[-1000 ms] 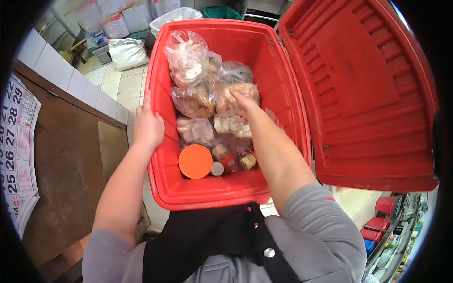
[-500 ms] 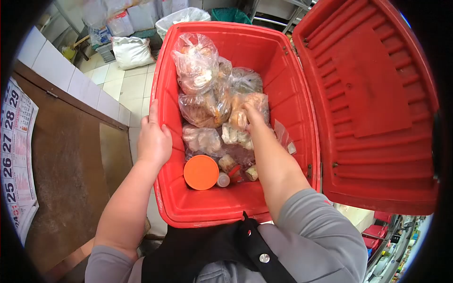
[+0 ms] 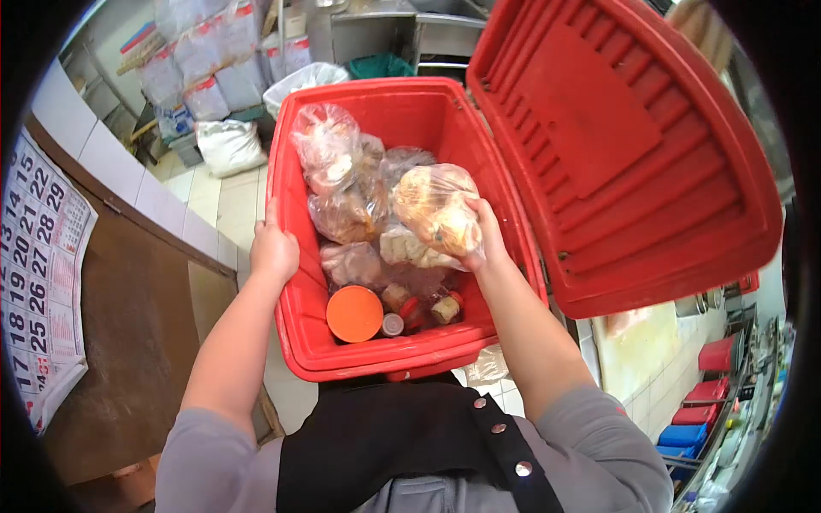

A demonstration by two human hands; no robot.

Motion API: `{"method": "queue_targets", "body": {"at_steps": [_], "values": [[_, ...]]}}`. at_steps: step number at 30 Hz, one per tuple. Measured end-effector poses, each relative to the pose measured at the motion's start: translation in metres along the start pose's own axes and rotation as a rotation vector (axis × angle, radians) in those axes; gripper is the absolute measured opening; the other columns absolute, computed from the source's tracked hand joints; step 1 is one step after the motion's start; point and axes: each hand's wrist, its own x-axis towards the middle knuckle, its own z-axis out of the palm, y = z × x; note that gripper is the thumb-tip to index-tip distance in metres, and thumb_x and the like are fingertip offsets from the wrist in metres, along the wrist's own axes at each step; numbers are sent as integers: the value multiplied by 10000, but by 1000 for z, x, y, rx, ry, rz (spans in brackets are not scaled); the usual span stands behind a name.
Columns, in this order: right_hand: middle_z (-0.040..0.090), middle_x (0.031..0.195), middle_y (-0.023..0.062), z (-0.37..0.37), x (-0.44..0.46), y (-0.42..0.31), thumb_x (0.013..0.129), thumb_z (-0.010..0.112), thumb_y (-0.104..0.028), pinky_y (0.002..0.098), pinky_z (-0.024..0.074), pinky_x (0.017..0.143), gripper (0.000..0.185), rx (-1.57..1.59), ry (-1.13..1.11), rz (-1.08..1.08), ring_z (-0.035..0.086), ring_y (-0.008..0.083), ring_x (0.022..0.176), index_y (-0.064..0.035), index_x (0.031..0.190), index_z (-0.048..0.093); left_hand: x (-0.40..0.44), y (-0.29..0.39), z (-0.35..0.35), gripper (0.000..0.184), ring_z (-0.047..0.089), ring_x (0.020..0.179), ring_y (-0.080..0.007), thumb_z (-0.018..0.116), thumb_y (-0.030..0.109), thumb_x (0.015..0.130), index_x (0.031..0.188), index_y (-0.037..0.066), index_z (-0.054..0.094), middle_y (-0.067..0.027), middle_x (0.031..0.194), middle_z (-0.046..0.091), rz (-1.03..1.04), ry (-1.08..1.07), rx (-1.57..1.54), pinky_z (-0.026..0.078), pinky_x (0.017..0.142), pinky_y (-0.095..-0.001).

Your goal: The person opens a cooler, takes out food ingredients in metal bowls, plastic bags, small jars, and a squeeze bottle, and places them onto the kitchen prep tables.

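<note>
A large red cooler box [image 3: 505, 222] stands before me with its ribbed lid [image 3: 599, 128] swung up to the right. My left hand [image 3: 275, 252] grips the left rim. Above the contents, my right hand [image 3: 483, 235] holds a clear plastic bag of pale orange-brown food [image 3: 436, 205]; I cannot make out the kind. Inside lie several other clear bags, among them a knotted bag [image 3: 327, 141], a brownish bag [image 3: 346, 214] and a bag of pale pieces [image 3: 352, 263]. Near the front are an orange round lid [image 3: 354, 314], a small capped bottle [image 3: 392, 325] and a jar [image 3: 445, 308].
A brown board with a paper calendar [image 3: 43, 291] is close on the left. On the tiled floor behind sit a white sack [image 3: 231, 147] and a white lined bin [image 3: 304, 81]. Stacked plastic tubs [image 3: 201, 51] fill the back left. Red and blue bins [image 3: 684, 436] line the right.
My right hand has raised the bag of orange-brown food from among the others, nearer to me. My left hand stays at the rim. The view has shifted, showing more of the room.
</note>
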Motion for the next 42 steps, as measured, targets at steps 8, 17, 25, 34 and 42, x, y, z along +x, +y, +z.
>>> {"method": "queue_targets", "body": {"at_steps": [8, 17, 25, 34, 42], "values": [[590, 1255, 249, -17, -201, -9, 852, 550, -365, 495, 502, 980, 660, 287, -133, -125, 626, 381, 1100, 51, 1352, 441, 10, -17, 16, 757, 581, 1075, -456, 528, 88, 838, 1531, 170, 235, -307, 1213, 565, 186, 113, -13, 461, 945, -502], [561, 1275, 257, -119, -418, 13, 849, 543, -284, 468, 517, 974, 658, 275, 253, -670, 621, 354, 1113, 71, 1378, 379, 30, -35, 29, 755, 586, 1061, -469, 547, 93, 869, 1536, 165, 201, -328, 1189, 573, 207, 81, 91, 458, 942, -509], [612, 1238, 168, -252, -463, -61, 939, 448, -329, 472, 516, 951, 504, 216, 474, -1065, 628, 318, 1099, 7, 1314, 477, 25, -35, 28, 750, 588, 1056, -467, 538, 111, 891, 1547, 178, 181, -332, 1188, 569, 179, 48, 137, 453, 945, -511], [612, 1266, 97, -421, -413, -268, 936, 515, -516, 476, 529, 905, 623, -201, 620, -644, 644, 259, 1067, -60, 1359, 482, -80, -22, 10, 658, 595, 1113, -425, 509, 223, 923, 1523, 166, 248, -271, 1267, 578, 76, -77, 100, 469, 952, -474], [639, 1065, 30, -406, -363, -290, 927, 559, -410, 349, 493, 771, 435, -1538, 1288, -428, 612, 201, 955, -97, 1226, 602, -85, -14, 7, 725, 583, 1074, -459, 523, 168, 901, 1543, 179, 187, -316, 1191, 565, -11, 4, 117, 458, 950, -516]]}}
